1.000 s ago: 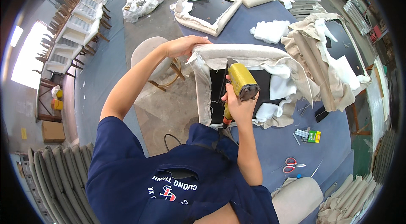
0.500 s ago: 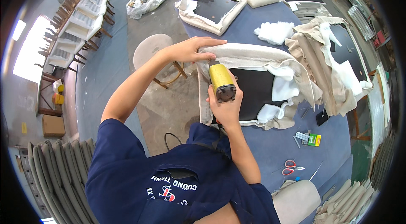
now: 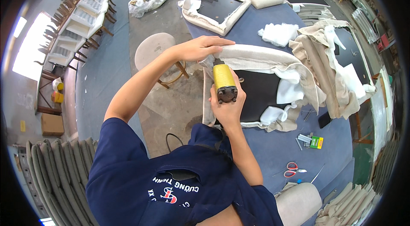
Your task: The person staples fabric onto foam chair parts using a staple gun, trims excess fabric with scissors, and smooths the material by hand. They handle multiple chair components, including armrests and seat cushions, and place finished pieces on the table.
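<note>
A beige-covered chair seat (image 3: 265,58) lies underside up on the blue table, its black board (image 3: 256,91) bare in the middle. My right hand (image 3: 229,113) is wrapped round the handle of a yellow staple gun (image 3: 223,75). The gun's nose meets the folded cover near the seat's far left corner. At that corner my left hand (image 3: 196,49) grips the edge, fingers stretched over the outer side and thumb pressing the cloth. White padding (image 3: 289,91) sticks out from loose cover on the right side.
To the right lie a second seat with loose fabric (image 3: 329,68), a staple box (image 3: 316,142), red-handled scissors (image 3: 291,169) and a dark phone-like object (image 3: 324,119). Another framed seat (image 3: 217,10) sits at the back. A round stool (image 3: 154,49) stands left of the table.
My left thumb has shifted up towards the seat's outer edge. The staple gun remains at the same corner, with its nose showing more. The view has shifted slightly.
</note>
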The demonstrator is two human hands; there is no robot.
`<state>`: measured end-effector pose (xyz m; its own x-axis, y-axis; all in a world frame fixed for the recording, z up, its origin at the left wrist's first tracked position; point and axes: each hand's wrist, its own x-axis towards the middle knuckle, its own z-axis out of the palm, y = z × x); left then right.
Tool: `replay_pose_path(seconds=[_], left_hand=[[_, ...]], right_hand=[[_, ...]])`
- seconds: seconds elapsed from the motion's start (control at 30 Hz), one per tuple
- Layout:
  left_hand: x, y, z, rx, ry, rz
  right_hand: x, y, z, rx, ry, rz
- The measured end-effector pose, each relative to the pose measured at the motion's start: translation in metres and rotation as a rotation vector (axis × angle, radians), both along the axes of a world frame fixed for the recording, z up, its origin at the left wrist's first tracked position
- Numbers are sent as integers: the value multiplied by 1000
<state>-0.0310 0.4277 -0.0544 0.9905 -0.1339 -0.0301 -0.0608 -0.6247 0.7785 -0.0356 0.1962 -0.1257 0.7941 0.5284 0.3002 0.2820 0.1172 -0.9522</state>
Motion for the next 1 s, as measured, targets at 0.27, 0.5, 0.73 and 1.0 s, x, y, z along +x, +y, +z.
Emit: replay_pose_path(seconds=[0.27, 0.5, 0.73, 1.0], left_hand=[[5, 4, -11, -124, 27, 70], [-31, -35, -77, -510, -388, 476], [-11, -99, -55, -573, -435, 641], [-8, -160, -26, -558, -553, 414]], right_hand=[[11, -10, 18, -32, 148, 39], [1, -140, 19, -235, -48, -15], [-44, -320, -148, -943, 181, -717], [-36, -365, -189, -1091, -56, -659]])
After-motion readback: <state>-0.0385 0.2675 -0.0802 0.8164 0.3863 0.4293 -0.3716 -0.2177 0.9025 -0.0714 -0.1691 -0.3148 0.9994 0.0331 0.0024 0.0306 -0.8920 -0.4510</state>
